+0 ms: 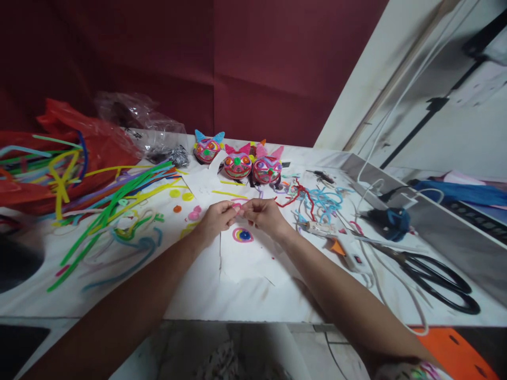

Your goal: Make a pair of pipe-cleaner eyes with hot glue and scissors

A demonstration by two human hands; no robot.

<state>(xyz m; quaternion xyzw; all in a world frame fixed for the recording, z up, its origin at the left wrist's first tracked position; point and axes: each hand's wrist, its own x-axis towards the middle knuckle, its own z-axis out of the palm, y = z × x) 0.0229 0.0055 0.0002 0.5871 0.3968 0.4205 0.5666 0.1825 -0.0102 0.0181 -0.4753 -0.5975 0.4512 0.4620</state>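
Both my hands meet above a white sheet of paper in the middle of the table. My left hand and my right hand pinch a short pink pipe cleaner between their fingertips, which partly cover it. It seems bent into a small curve. Just below my fingers, a flat eye-shaped piece lies on the paper, with a pink outline, a yellow band and a blue centre. Beyond my hands stand several round, colourful pipe cleaner faces with pointed ears, among them a pink-eared face and a blue-eared face.
Green pipe cleaners and other colours spread over the left side, beside a red plastic bag. Blue scraps lie to the right. Large black scissors, a glue gun and a white cable occupy the right edge.
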